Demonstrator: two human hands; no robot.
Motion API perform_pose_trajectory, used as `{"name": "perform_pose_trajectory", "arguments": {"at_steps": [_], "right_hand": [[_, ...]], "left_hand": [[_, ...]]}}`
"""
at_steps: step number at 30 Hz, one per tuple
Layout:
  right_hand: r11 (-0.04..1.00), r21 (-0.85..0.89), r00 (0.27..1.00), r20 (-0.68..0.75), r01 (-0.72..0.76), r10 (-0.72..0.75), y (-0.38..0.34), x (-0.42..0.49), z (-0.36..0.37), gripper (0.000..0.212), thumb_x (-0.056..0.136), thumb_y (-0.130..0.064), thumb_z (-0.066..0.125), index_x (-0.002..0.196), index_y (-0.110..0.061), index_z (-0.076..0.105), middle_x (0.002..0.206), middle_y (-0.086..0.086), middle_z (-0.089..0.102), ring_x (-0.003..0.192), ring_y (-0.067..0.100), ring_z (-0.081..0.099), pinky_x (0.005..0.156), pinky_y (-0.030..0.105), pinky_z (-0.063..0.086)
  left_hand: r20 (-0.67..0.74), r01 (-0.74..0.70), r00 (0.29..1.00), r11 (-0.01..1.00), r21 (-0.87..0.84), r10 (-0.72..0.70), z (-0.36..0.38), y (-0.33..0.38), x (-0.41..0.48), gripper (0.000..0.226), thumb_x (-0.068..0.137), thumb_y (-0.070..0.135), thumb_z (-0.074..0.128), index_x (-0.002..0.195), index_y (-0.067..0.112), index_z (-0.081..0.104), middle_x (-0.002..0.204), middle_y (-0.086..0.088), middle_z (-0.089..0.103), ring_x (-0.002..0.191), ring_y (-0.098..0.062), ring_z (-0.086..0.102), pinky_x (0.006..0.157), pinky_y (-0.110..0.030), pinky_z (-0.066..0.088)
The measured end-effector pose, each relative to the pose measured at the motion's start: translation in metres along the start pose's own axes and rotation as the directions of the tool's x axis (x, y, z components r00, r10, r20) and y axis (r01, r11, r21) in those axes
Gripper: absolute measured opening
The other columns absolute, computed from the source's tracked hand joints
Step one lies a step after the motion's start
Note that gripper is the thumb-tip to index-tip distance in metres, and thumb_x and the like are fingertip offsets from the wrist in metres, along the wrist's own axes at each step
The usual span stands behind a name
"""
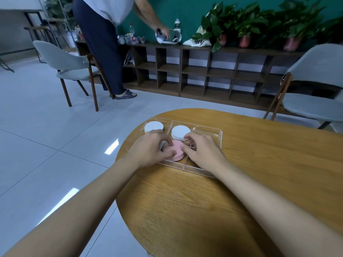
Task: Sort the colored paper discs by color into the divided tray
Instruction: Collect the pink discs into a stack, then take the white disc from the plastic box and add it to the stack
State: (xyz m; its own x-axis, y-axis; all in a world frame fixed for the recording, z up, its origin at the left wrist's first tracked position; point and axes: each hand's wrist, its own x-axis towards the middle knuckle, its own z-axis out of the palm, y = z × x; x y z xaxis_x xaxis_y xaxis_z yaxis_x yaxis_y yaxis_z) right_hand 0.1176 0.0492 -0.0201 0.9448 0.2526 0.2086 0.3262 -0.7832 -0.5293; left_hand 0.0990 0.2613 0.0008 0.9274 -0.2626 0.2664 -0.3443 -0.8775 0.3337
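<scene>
With both hands, left [151, 148] and right [201, 152], pinching the pink disc stack [176, 150], I should square its edges gently inside the clear divided tray [220, 132].

An office lounge or break area: pale tiled floor [46, 127], grey upholstered chairs [68, 62], cubby shelving [204, 75] topped with potted plants [245, 28], round wooden worktop [259, 173].

Two white disc stacks [153, 127] [180, 132], one pink stack [175, 150], one tray [213, 130]; discs per stack seemingly uncountable.
</scene>
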Motion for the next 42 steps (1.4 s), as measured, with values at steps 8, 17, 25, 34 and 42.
{"name": "perform_pose_trajectory", "arguments": {"at_steps": [8,17,25,34,42], "right_hand": [[0.997,0.017,0.994,-0.077,0.075,-0.074,0.029,-0.048,-0.063,0.04,0.089,-0.043,0.072,0.127,-0.036,0.061,0.1,-0.017,0.063,0.087,0.004,0.049,0.085,0.035,0.051],[0.994,-0.005,0.98,-0.168,-0.105,0.103,0.112,-0.148,-0.151,0.038,0.09,-0.04,0.074,0.125,-0.033,0.063,0.098,-0.016,0.063,0.09,0.009,0.055,0.087,0.036,0.052],[0.955,-0.002,0.919,-0.273,-0.296,0.285,0.193,-0.246,-0.222,0.033,0.089,-0.037,0.075,0.121,-0.033,0.065,0.095,-0.017,0.065,0.086,0.007,0.057,0.086,0.035,0.054],[0.903,-0.006,0.841,-0.368,-0.429,0.397,0.271,-0.32,-0.295,0.032,0.089,-0.037,0.075,0.119,-0.034,0.066,0.097,-0.017,0.065,0.085,0.008,0.059,0.083,0.037,0.055],[0.839,-0.051,0.756,-0.465,-0.541,0.46,0.341,-0.35,-0.369,0.03,0.094,-0.023,0.07,0.124,-0.02,0.067,0.111,-0.008,0.068,0.1,0.013,0.062,0.093,0.03,0.048]], "left_hand": [[0.0,-0.112,0.994,0.991,-0.076,0.112,-0.01,0.067,0.003,0.032,0.084,0.038,0.081,0.111,0.023,0.074,0.101,0.009,0.067,0.084,-0.008,0.056,0.065,-0.011,0.038],[0.122,-0.275,0.949,0.952,-0.135,0.291,0.03,0.201,0.017,0.041,0.083,0.053,0.075,0.118,0.032,0.068,0.104,0.014,0.065,0.082,-0.01,0.062,0.082,-0.04,0.055],[0.168,-0.37,0.895,0.898,-0.24,0.414,0.088,0.322,0.03,0.037,0.087,0.048,0.076,0.119,0.031,0.069,0.107,0.013,0.066,0.089,-0.01,0.063,0.083,-0.037,0.057],[0.261,-0.422,0.826,0.855,-0.302,0.5,0.176,0.434,0.053,0.041,0.087,0.055,0.067,0.121,0.033,0.067,0.117,0.007,0.066,0.114,-0.017,0.061,0.101,-0.039,0.05],[0.354,-0.504,0.746,0.825,-0.255,0.564,0.256,0.525,0.082,0.066,0.101,0.059,0.05,0.157,0.026,0.04,0.171,0.001,0.022,0.159,-0.019,0.016,0.129,-0.039,0.016]]}}
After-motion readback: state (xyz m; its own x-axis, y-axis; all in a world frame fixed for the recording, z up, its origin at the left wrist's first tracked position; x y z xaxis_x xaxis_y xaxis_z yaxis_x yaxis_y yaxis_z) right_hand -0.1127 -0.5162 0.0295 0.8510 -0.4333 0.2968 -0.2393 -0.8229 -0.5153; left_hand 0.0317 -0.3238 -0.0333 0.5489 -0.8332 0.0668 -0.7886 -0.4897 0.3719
